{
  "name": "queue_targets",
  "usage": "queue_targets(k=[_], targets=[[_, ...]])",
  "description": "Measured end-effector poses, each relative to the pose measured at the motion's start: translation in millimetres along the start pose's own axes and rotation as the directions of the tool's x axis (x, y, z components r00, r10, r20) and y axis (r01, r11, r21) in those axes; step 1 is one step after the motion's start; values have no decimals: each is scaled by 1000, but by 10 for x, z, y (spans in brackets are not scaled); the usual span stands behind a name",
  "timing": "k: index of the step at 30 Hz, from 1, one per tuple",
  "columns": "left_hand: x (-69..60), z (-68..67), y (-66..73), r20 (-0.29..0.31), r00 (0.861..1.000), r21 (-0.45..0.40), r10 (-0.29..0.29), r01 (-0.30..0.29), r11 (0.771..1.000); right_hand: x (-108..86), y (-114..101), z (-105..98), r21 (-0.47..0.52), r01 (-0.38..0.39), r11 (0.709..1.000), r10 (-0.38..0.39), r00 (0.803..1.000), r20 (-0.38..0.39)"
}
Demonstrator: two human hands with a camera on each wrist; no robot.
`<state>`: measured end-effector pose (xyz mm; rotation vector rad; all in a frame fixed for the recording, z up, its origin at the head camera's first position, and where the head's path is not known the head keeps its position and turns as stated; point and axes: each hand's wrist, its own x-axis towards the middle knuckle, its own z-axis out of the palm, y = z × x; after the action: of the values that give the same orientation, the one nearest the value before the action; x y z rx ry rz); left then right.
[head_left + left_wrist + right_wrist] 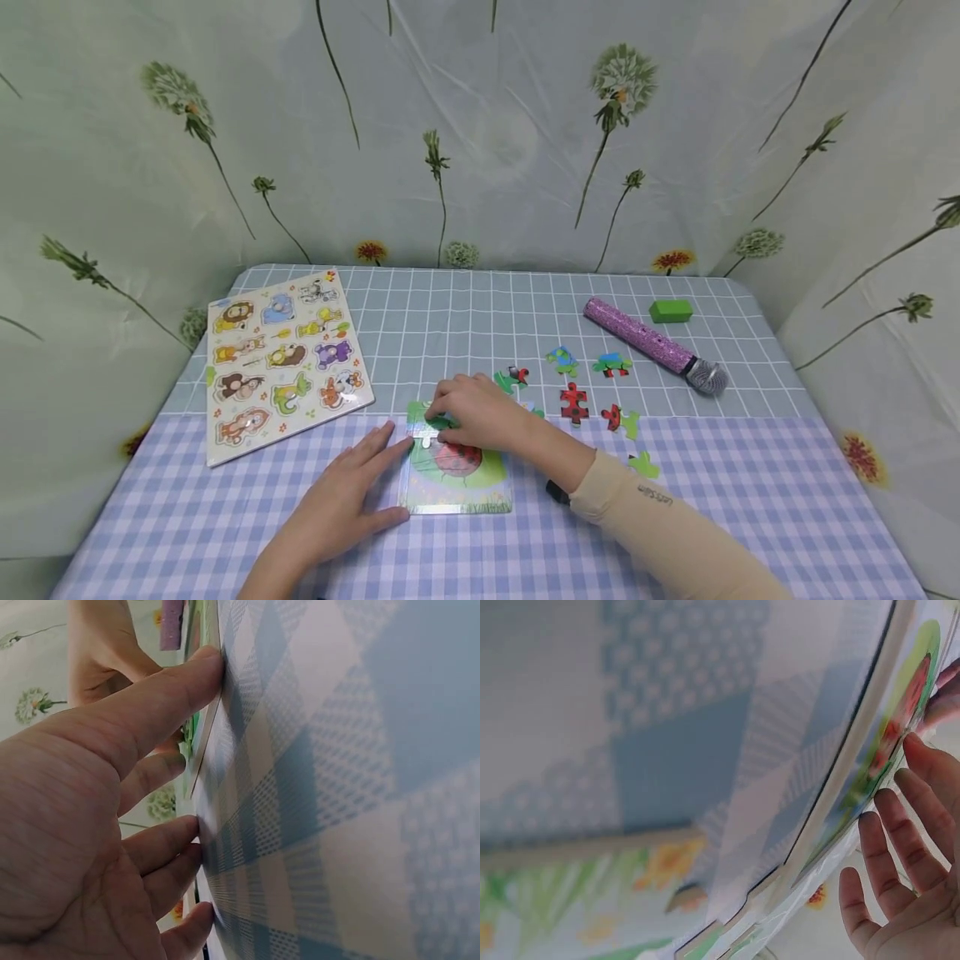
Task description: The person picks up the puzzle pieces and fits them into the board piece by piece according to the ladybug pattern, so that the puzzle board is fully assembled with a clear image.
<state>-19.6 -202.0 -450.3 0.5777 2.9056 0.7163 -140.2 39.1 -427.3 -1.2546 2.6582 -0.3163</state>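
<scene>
A square ladybug jigsaw puzzle (459, 487) lies near the front middle of the table in the head view. My right hand (483, 412) reaches over its upper part, thumb and fingers pinching a green puzzle piece (440, 422) at the board. In the right wrist view, the right hand's fingers (911, 855) meet the board, and the piece itself is hidden. My left hand (341, 487) is spread at the puzzle's left edge. Its thumb (202, 671) and index finger touch that edge, while the other fingertips rest on the cloth.
Loose jigsaw pieces (574, 403) lie scattered right of the puzzle. Beyond them are a glittery purple microphone (645, 337) and a green block (671, 311). An animal puzzle board (281, 362) lies at the left. A black object (557, 492) shows beside the right forearm.
</scene>
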Motion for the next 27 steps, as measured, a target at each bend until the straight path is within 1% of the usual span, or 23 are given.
queue_targets(k=[4,8,15,18,21,24,27], targets=[[6,-19,15,1,1000,11,2,-2,1000,-40,58,-25,26,22,999,-22,1000,-8],[12,-25,23,17,1000,21,-2,2,1000,-113,163,-68,73,42,996,-39,998,-42],[17,-34,28,34,999,-7,-31,32,999,-305,371,-202,146,31,989,-19,996,-85],[9,-25,22,44,998,-16,-43,44,999,-430,491,-251,179,-2,984,18,996,-91],[2,-22,15,49,997,-32,-58,60,998,-583,632,-306,227,-58,972,82,992,-97],[8,-20,7,40,998,-46,-54,56,997,-746,784,-365,270,-124,955,158,982,-107],[27,-17,-5,39,999,-52,-34,36,998,-912,957,-401,296,-184,937,230,965,-125]])
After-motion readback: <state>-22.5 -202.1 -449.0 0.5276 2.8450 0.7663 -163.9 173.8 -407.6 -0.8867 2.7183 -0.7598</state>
